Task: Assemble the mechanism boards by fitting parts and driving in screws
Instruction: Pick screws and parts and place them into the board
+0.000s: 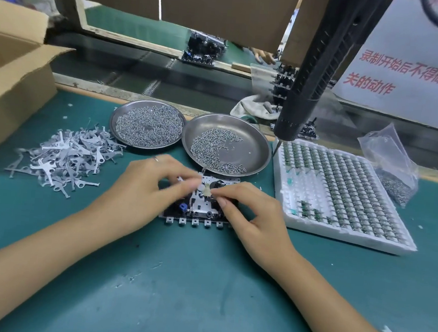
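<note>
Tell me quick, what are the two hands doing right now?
Left hand: fingers curled on the mechanism board, blurred, so its grip cannot be told.
Right hand: pinching a small pale part over the board.

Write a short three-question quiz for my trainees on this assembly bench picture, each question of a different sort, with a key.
1. True or false: the hanging electric screwdriver is gripped by the right hand.
2. Which dish holds more screws? A. the left dish B. the right dish
3. Fill in: the pile of flat grey metal levers lies to the ___ of the mechanism board.

Key
1. False: both the right hand and the left hand are at the board, fingers on a small part.
2. A
3. left
</note>
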